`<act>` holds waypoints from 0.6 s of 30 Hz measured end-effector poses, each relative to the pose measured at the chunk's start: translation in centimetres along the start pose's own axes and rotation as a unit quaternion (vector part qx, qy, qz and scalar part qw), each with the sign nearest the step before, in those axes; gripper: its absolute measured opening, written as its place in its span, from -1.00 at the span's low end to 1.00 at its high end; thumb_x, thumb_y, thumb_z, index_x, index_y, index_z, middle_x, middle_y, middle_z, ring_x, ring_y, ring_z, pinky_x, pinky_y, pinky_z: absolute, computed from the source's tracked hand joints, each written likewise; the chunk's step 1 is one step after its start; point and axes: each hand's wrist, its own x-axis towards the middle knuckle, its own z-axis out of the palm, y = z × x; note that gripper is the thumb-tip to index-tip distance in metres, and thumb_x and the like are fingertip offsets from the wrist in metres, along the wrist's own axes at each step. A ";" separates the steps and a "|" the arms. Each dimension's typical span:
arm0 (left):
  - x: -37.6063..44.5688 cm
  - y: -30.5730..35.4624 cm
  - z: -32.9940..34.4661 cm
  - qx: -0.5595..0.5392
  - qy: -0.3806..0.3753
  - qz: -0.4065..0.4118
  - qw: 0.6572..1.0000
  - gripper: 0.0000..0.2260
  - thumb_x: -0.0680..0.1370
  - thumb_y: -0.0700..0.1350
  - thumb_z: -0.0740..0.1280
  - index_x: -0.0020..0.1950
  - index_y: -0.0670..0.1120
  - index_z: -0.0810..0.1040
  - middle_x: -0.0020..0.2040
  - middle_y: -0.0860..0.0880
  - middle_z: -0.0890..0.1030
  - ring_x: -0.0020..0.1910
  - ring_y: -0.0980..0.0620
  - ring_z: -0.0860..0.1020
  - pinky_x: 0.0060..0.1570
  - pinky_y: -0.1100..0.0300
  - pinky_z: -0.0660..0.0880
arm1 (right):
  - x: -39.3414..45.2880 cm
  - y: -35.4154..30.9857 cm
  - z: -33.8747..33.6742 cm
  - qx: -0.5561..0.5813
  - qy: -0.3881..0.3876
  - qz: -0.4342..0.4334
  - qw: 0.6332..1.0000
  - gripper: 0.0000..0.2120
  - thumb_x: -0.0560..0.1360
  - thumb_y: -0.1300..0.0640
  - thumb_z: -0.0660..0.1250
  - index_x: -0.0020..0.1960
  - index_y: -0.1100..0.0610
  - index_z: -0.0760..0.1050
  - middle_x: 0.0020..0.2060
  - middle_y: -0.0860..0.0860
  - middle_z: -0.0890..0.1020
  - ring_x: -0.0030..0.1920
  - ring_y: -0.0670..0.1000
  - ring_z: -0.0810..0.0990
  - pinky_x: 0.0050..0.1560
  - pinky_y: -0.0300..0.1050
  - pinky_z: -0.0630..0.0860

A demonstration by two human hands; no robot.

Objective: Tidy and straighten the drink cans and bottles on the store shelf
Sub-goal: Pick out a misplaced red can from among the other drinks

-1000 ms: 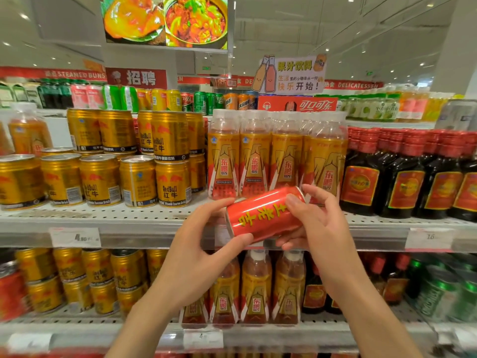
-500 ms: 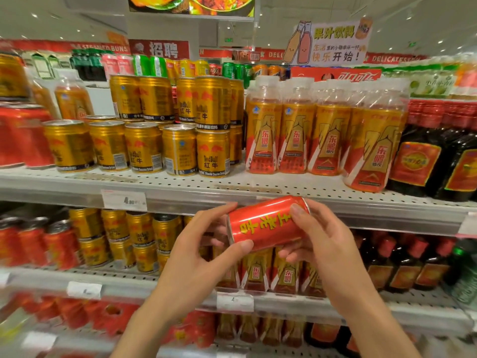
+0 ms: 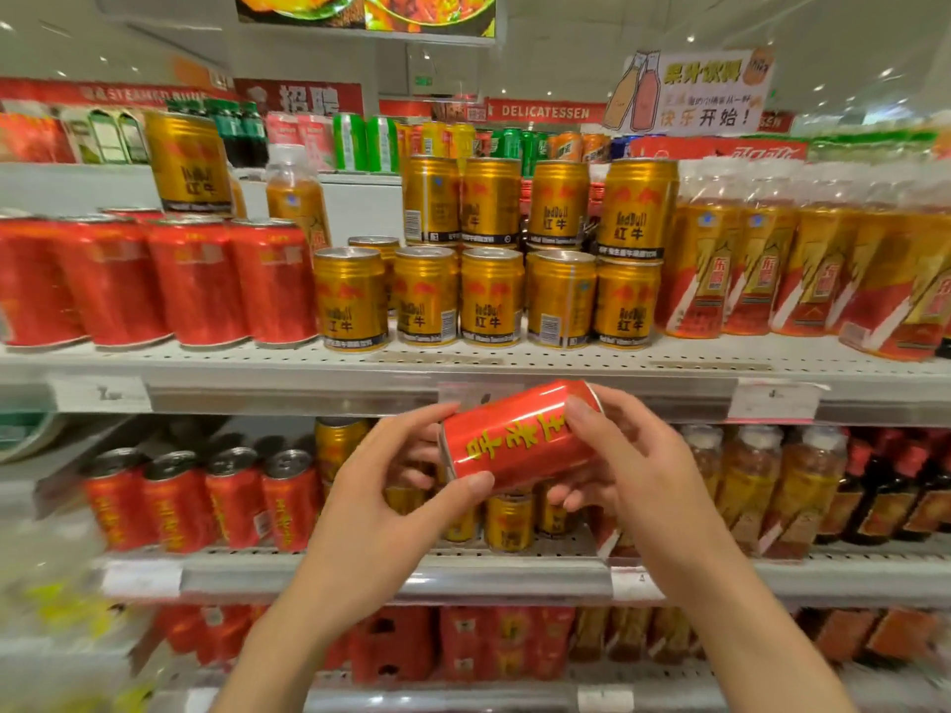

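Note:
A red can with yellow characters [image 3: 520,437] lies on its side in the air, in front of the upper shelf's edge [image 3: 319,393]. My left hand [image 3: 391,501] grips its left end, thumb under it and fingers behind. My right hand [image 3: 622,470] holds the right end, fingers curled over the top and below. On the upper shelf stand a row of like red cans [image 3: 190,283] at the left, gold cans [image 3: 489,295] in the middle, some stacked two high, and orange-labelled bottles [image 3: 761,270] at the right.
The lower shelf [image 3: 463,576] carries red cans [image 3: 206,496] at the left, gold cans [image 3: 507,522] behind my hands, amber bottles [image 3: 761,486] and dark bottles [image 3: 905,491] at the right. Red multipacks [image 3: 463,640] fill the bottom shelf. Signs hang overhead.
The view has swung to the left, so the red cans on the upper shelf have come into sight. Both hands keep the same hold on the red can.

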 end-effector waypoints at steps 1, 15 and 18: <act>0.0 -0.3 -1.4 0.006 0.002 0.002 1.000 -0.53 0.37 0.10 0.52 0.27 0.24 0.57 0.07 0.17 0.64 -0.08 0.19 0.59 -0.03 0.34 0.52 | 0.1 0.0 1.3 0.000 -0.002 -0.002 1.000 -0.60 0.45 -0.08 0.42 0.24 0.05 0.58 -0.04 0.17 0.68 -0.37 0.16 0.65 -0.37 -0.17 0.58; 2.2 -1.5 -11.0 0.054 0.061 0.013 0.997 -0.54 0.40 0.13 0.55 0.27 0.28 0.55 0.16 0.18 0.65 -0.01 0.14 0.63 -0.01 0.27 0.52 | 4.1 -0.7 11.0 -0.009 -0.058 -0.054 0.997 -0.53 0.42 -0.13 0.43 0.27 0.02 0.56 0.02 0.11 0.70 -0.35 0.16 0.71 -0.37 -0.18 0.60; 2.5 -1.2 -12.1 0.072 0.077 0.013 0.994 -0.54 0.39 0.11 0.55 0.26 0.30 0.54 0.15 0.21 0.66 0.02 0.15 0.66 0.01 0.24 0.54 | 5.3 -1.0 12.2 -0.008 -0.082 -0.068 0.994 -0.51 0.41 -0.14 0.43 0.29 0.01 0.56 0.03 0.11 0.70 -0.31 0.18 0.72 -0.36 -0.16 0.61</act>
